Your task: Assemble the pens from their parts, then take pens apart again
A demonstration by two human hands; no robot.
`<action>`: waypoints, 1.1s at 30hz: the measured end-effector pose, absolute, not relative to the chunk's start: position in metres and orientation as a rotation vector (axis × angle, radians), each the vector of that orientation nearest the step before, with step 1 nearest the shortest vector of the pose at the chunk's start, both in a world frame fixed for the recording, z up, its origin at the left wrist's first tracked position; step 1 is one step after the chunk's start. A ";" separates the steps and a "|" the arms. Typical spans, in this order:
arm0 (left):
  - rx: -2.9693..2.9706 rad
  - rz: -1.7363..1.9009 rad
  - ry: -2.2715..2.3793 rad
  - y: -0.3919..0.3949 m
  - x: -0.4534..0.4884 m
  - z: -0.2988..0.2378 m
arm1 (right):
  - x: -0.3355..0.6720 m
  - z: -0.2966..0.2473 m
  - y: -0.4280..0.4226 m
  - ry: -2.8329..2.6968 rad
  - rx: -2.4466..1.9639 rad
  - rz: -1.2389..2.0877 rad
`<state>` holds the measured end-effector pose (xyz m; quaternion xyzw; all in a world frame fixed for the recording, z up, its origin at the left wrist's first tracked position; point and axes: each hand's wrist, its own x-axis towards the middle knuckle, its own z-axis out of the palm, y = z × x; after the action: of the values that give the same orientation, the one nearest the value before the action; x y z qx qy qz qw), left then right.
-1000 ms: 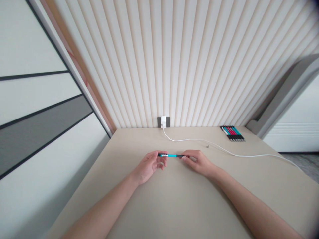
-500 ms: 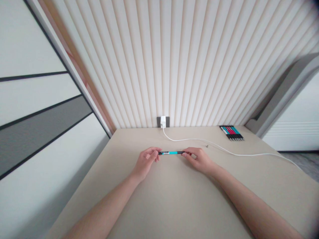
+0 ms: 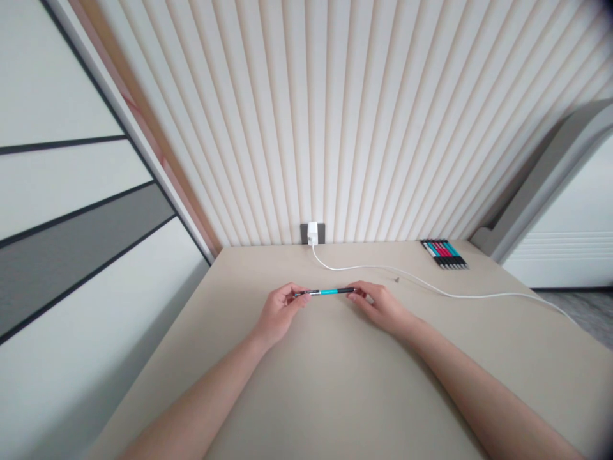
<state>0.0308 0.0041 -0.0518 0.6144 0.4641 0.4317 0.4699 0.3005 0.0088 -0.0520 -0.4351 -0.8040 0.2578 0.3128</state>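
A slim pen (image 3: 326,292) with a teal barrel and black ends lies level between my two hands, just above the beige table (image 3: 335,390). My left hand (image 3: 278,312) pinches its left black end with curled fingers. My right hand (image 3: 379,305) pinches the right end, fingers closed round it. Both forearms reach in from the bottom edge.
A row of several pens (image 3: 443,252), teal, red and black, lies at the table's back right. A white charger (image 3: 312,232) sits in a wall socket, and its white cable (image 3: 445,294) trails across the table to the right. A tiny dark piece (image 3: 397,279) rests near the cable.
Both hands have drifted slightly away from me with the pen. My left fingers, looser a second ago, now pinch the pen's left end.
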 end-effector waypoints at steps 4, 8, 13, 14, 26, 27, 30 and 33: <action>1.512 1.051 1.119 0.004 0.030 -0.054 | 0.301 -0.053 0.009 -2.092 -1.158 0.667; 1.515 1.044 1.124 0.003 0.031 -0.055 | 0.301 -0.050 0.008 -2.110 -1.125 0.648; 1.566 1.028 1.121 0.003 0.031 -0.056 | 0.302 -0.048 0.008 -2.207 -1.041 0.523; 1.590 1.031 1.122 0.003 0.031 -0.056 | 0.303 -0.047 0.008 -2.233 -1.026 0.503; 1.664 1.044 1.240 0.005 0.030 -0.054 | 0.303 -0.045 0.012 -2.325 -1.193 0.345; 1.653 1.054 1.243 0.005 0.030 -0.055 | 0.305 -0.045 0.014 -2.285 -1.274 0.252; 1.619 1.077 1.242 0.007 0.029 -0.058 | 0.319 -0.043 0.020 -2.098 -1.623 -0.052; 1.584 1.076 1.237 0.008 0.029 -0.058 | 0.339 -0.043 0.028 -1.977 -1.927 -0.204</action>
<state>0.0288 0.0084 -0.0579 0.6312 0.4930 0.4290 0.4177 0.3389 0.0275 -0.0433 -0.6840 -0.7017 -0.0724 0.1859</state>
